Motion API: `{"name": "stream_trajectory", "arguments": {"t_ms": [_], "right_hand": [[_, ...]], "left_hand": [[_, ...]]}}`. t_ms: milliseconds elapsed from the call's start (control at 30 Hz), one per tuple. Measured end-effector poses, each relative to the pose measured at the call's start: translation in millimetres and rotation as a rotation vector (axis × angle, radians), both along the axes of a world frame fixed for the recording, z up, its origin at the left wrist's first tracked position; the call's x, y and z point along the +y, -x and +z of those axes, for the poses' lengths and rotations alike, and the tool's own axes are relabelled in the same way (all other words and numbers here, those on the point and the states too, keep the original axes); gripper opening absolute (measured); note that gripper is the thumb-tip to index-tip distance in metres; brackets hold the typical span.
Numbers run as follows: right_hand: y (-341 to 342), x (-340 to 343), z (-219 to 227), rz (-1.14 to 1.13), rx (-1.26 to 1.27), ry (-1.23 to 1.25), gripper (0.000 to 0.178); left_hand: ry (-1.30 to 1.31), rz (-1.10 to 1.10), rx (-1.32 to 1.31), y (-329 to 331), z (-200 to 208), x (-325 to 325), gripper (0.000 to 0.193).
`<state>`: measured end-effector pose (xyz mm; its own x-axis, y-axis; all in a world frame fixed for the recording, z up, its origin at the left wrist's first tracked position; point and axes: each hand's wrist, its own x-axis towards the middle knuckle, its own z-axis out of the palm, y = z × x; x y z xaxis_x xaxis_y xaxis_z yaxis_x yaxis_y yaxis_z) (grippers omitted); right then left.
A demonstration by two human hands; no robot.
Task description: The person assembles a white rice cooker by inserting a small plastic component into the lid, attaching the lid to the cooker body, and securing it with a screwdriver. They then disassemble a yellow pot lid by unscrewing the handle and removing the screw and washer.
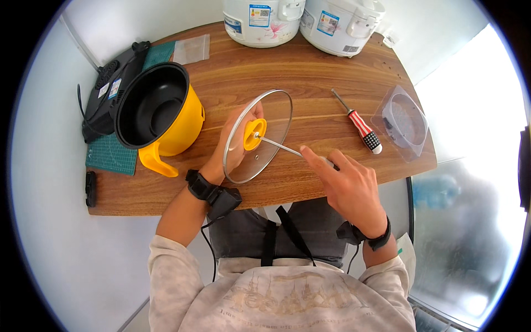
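Observation:
A clear glass lid (pixel 278 113) with a metal rim stands tilted on edge above the wooden table. My left hand (pixel 235 141) is closed on it from behind, partly seen through the glass. At the lid's middle sits a yellow knob (pixel 251 144), its hollow side toward me. The thin shaft of a screwdriver (pixel 285 147) reaches into that knob's centre, where its tip meets a small metal part. My right hand (pixel 352 185) is wrapped round the screwdriver's handle, mostly hidden by the fingers, with the index finger stretched along the shaft.
A yellow pot (pixel 188 124) with black inside stands left, near a black appliance (pixel 116 77) on a green cutting mat (pixel 113 155). Two white rice cookers (pixel 260 33) (pixel 334 36) stand behind. To the right lie a red-striped screwdriver (pixel 362 127) and clear plastic packaging (pixel 406 116).

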<state>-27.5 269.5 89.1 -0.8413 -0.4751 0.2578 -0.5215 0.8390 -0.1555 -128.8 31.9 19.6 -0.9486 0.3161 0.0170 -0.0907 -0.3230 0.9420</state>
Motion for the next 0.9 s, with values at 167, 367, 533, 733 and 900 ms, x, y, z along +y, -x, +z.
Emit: {"name": "stream_trajectory", "arguments": {"t_ms": [167, 367, 533, 733, 900], "right_hand": [[1, -7, -8, -0.027, 0.205, -0.085, 0.076], [-3, -9, -26, 0.005, -0.084, 0.387, 0.052], [-18, -21, -40, -0.070, -0.875, 1.153, 0.038], [-23, -33, -42, -0.090, -1.136, 1.306, 0.038], [-29, -35, -40, -0.085, -1.163, 1.286, 0.038]], "left_hand": [[-0.101, -0.073, -0.092, 4, 0, -6, 0.017], [-0.195, -0.048, -0.212, 6, 2, -5, 0.020], [-0.197, -0.050, -0.173, 7, -1, -7, 0.019], [-0.140, -0.024, -0.135, 4, 1, -7, 0.018], [-0.146, -0.008, -0.126, 1, 4, -7, 0.018]]}}
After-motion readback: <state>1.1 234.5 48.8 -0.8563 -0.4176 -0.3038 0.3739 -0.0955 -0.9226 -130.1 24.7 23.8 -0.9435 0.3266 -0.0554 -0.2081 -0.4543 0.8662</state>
